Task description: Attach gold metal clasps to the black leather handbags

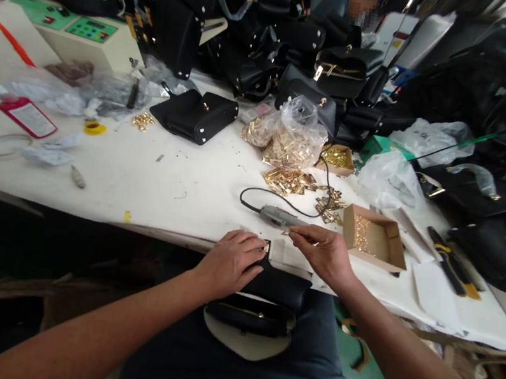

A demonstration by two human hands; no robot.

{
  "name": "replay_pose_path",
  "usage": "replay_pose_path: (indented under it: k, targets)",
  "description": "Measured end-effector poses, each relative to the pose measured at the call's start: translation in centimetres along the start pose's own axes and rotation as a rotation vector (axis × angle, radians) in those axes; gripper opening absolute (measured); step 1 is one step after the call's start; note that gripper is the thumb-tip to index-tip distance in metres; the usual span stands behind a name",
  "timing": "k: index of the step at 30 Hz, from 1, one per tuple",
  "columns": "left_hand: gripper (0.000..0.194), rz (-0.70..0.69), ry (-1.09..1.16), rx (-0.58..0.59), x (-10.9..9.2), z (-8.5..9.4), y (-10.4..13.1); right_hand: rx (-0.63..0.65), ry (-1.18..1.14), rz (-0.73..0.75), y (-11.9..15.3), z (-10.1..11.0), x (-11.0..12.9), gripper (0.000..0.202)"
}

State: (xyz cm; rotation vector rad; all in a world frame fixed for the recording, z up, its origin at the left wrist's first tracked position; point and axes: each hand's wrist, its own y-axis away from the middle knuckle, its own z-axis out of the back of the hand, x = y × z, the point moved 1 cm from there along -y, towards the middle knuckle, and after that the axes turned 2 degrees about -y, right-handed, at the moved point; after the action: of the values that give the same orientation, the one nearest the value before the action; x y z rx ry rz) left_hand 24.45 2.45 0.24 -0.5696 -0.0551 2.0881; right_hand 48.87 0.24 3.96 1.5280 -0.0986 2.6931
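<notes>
A black bag (pixel 282 287) lies on the person's lap against the table edge, its flap reaching onto the table and its opening facing me. My left hand (pixel 234 261) rests on the flap, fingers together, beside a small gold fitting (pixel 266 247) at the flap's tip. My right hand (pixel 327 254) pinches a small gold piece (pixel 289 231) between thumb and fingertips, just right of the flap. Right behind that piece a grey corded tool (pixel 278 216) lies on the table.
Piles of gold hardware (pixel 288 181) lie beyond the tool, near a filled plastic bag (pixel 297 139). An open cardboard box (pixel 378 239) and yellow-black pliers (pixel 454 265) are at right. Black bags (pixel 202 116) crowd the back, where a person (pixel 335 3) bends. A red-labelled bottle (pixel 27 116) lies left.
</notes>
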Motion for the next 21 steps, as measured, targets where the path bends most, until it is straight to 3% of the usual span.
replay_pose_path:
  k: [3,5,10,21]
  targets:
    - [0.027,0.016,0.001,0.002,0.0,-0.1,0.0,0.044,0.174,0.204,1.5,-2.2,-0.4,0.026]
    - [0.028,0.022,0.003,0.005,0.1,-0.2,0.0,0.085,0.254,0.253,1.9,-3.0,-1.0,0.029]
    - [0.027,0.012,-0.002,0.032,0.2,-0.2,0.0,0.146,0.371,0.322,2.1,-3.7,-1.7,0.03]
    - [0.026,-0.032,-0.007,0.059,0.6,0.0,-0.4,0.165,0.238,0.305,1.6,-4.0,-2.3,0.015]
